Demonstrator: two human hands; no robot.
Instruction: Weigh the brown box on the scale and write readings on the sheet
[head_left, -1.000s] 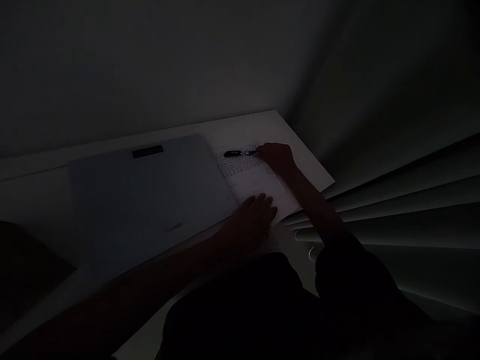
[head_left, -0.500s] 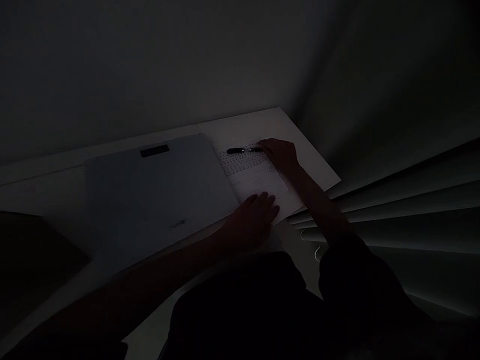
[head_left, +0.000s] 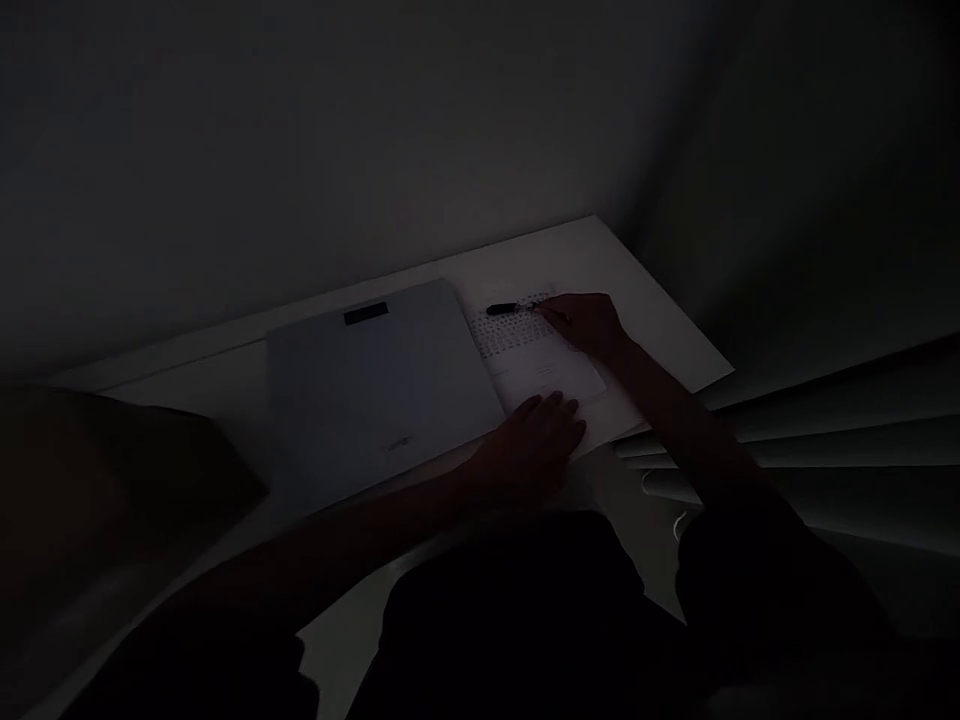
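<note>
The picture is very dark. A sheet of printed paper (head_left: 544, 372) lies on a white desk (head_left: 660, 335), with dense rows of characters on its far part. Across those rows lies a black pen (head_left: 502, 309) with a silvery middle. My right hand (head_left: 589, 322) has its fingertips closed at the pen's right end. My left hand (head_left: 536, 440) rests palm down at the desk's near edge, by the paper's near side, fingers stretched out and holding nothing. To the left of the paper is a flat grey slab (head_left: 375, 385) with a dark rectangle and a small logo.
A dark, box-like shape (head_left: 127, 480) stands at the left. A wall (head_left: 337, 150) rises behind the desk. Folded curtain-like fabric (head_left: 825, 440) hangs at the right. My dark-clothed lap (head_left: 510, 600) is below the near edge.
The view has shifted, so the desk sits further right in the picture. My right fingers now pinch nearer the pen's silvery part. My left hand stays at the desk edge.
</note>
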